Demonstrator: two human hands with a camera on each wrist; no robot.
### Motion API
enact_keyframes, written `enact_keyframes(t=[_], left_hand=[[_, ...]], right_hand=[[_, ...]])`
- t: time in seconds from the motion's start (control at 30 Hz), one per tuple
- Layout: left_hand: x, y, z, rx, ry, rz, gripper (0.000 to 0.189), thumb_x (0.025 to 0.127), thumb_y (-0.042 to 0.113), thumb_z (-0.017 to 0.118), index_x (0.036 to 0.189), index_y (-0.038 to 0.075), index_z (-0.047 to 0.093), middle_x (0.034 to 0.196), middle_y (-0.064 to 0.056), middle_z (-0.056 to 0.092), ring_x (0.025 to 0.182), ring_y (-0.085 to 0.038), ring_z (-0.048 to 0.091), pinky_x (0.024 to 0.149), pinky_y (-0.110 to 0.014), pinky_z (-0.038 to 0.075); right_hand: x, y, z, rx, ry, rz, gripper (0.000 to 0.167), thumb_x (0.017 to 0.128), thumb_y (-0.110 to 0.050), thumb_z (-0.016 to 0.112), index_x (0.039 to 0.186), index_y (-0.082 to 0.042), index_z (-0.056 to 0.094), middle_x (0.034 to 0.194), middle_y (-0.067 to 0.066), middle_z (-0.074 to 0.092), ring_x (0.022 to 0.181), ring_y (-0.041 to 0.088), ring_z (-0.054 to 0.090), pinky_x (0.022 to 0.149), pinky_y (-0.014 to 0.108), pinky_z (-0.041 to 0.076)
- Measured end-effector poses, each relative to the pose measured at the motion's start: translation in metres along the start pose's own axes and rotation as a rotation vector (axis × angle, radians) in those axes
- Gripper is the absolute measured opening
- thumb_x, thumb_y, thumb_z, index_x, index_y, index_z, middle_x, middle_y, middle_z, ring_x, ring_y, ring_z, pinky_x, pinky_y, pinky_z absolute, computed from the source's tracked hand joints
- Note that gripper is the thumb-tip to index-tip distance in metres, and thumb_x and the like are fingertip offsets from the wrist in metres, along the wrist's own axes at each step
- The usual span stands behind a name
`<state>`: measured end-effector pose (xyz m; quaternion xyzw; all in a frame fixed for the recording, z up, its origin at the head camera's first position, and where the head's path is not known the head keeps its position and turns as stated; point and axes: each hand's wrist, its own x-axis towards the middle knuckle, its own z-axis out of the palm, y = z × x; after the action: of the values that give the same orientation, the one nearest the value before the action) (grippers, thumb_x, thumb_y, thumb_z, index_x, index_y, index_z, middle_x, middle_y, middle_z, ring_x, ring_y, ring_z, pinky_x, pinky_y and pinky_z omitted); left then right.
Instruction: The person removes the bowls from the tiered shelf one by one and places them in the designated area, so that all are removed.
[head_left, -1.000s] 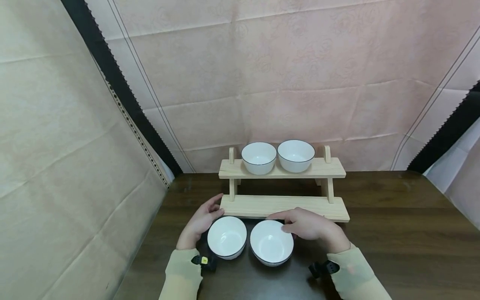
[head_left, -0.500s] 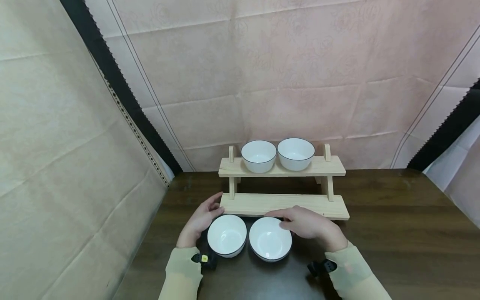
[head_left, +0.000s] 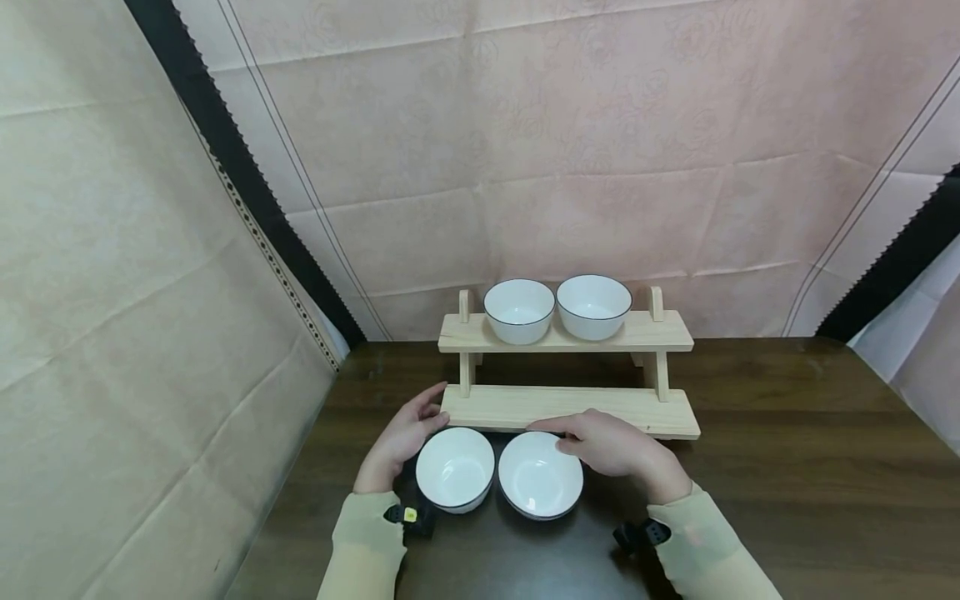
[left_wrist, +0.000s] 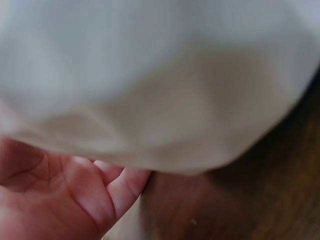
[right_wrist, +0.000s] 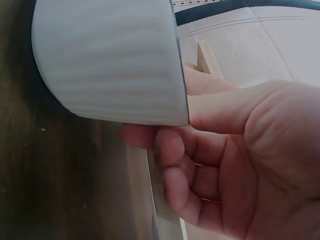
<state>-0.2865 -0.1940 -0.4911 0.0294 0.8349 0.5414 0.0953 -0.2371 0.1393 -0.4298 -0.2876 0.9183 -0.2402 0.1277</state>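
Observation:
My right hand (head_left: 611,442) pinches the rim of the right-hand white bowl (head_left: 538,483), thumb over the inside and fingers curled outside. In the right wrist view, the bowl's ribbed outer wall (right_wrist: 110,65) and dark rim show beside the thumb. My left hand (head_left: 405,433) lies at the left end of the wooden rack's lower shelf (head_left: 562,408), fingers loosely extended beside the left-hand white bowl (head_left: 454,468). Close up in the left wrist view, that bowl's faceted underside (left_wrist: 165,110) hides part of the hand. Both front bowls stand side by side before the rack.
Two more white bowls with dark rims, a left one (head_left: 519,312) and a right one (head_left: 593,308), sit on the rack's upper shelf (head_left: 656,333). Brown wooden table (head_left: 787,467) spreads around the rack. A pale cloth wall (head_left: 600,150) rises behind it.
The right-hand front bowl has shifted slightly left and toward the rack, with my right hand on its rim. My left hand stays at the rack's left end.

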Motion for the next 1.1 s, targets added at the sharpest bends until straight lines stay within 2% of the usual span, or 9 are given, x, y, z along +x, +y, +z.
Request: enact_keyframes(t=[0.03, 0.17, 0.2, 0.33, 0.47, 0.83, 1.1], left_hand=[[-0.0001, 0.0000, -0.0001, 0.000, 0.000, -0.001, 0.052, 0.093, 0.029, 0.056, 0.141, 0.035, 0.037, 0.110, -0.004, 0.063, 0.098, -0.020, 0.060, 0.090, -0.043, 0.044], [-0.0002, 0.0004, -0.0005, 0.001, -0.001, 0.000, 0.051, 0.094, 0.030, 0.056, 0.141, 0.036, 0.037, 0.111, -0.004, 0.063, 0.098, -0.020, 0.060, 0.090, -0.043, 0.044], [-0.0003, 0.0007, -0.0006, 0.000, -0.002, -0.001, 0.051, 0.093, 0.030, 0.056, 0.140, 0.036, 0.038, 0.111, -0.004, 0.063, 0.099, -0.020, 0.060, 0.090, -0.043, 0.044], [-0.0011, 0.0016, -0.0007, 0.003, -0.005, -0.005, 0.051, 0.093, 0.031, 0.056, 0.141, 0.037, 0.037, 0.112, -0.004, 0.062, 0.099, -0.020, 0.060, 0.090, -0.044, 0.044], [-0.0019, 0.0017, -0.0011, 0.005, -0.004, -0.012, 0.052, 0.093, 0.032, 0.056, 0.141, 0.037, 0.037, 0.113, -0.004, 0.062, 0.100, -0.020, 0.060, 0.090, -0.045, 0.043], [-0.0027, 0.0017, -0.0003, 0.002, -0.003, -0.012, 0.051, 0.092, 0.032, 0.057, 0.139, 0.039, 0.038, 0.114, -0.003, 0.062, 0.102, -0.020, 0.059, 0.091, -0.045, 0.042], [-0.0026, 0.0007, -0.0005, 0.005, 0.003, -0.007, 0.052, 0.092, 0.030, 0.058, 0.140, 0.037, 0.038, 0.112, -0.004, 0.063, 0.101, -0.020, 0.059, 0.090, -0.043, 0.042]], right_hand=[[0.0005, 0.0003, 0.0003, 0.004, 0.002, 0.002, 0.043, 0.095, -0.021, 0.053, 0.130, -0.046, 0.049, 0.095, -0.017, 0.060, 0.062, 0.007, 0.046, 0.072, 0.028, 0.040], [0.0024, 0.0010, 0.0012, 0.030, 0.008, 0.019, 0.041, 0.095, -0.021, 0.053, 0.129, -0.045, 0.051, 0.089, -0.015, 0.059, 0.058, 0.009, 0.044, 0.068, 0.028, 0.041], [0.0027, 0.0011, 0.0015, 0.038, 0.007, 0.028, 0.041, 0.095, -0.022, 0.054, 0.129, -0.045, 0.051, 0.083, -0.013, 0.057, 0.055, 0.010, 0.042, 0.066, 0.028, 0.041], [0.0035, 0.0018, 0.0025, 0.066, 0.006, 0.044, 0.039, 0.094, -0.023, 0.055, 0.128, -0.043, 0.052, 0.074, -0.009, 0.052, 0.050, 0.009, 0.043, 0.057, 0.028, 0.042], [0.0036, 0.0026, 0.0030, 0.102, 0.018, 0.058, 0.037, 0.093, -0.023, 0.058, 0.125, -0.040, 0.055, 0.064, -0.005, 0.050, 0.049, 0.010, 0.046, 0.050, 0.028, 0.041], [0.0029, 0.0067, 0.0003, 0.194, -0.001, 0.078, 0.031, 0.091, -0.025, 0.061, 0.122, -0.026, 0.060, 0.077, -0.004, 0.062, 0.065, 0.017, 0.059, 0.056, 0.032, 0.046], [0.0033, 0.0103, -0.0001, 0.203, -0.011, 0.073, 0.032, 0.090, -0.028, 0.061, 0.122, -0.026, 0.060, 0.077, -0.005, 0.062, 0.068, 0.016, 0.058, 0.058, 0.031, 0.047]])
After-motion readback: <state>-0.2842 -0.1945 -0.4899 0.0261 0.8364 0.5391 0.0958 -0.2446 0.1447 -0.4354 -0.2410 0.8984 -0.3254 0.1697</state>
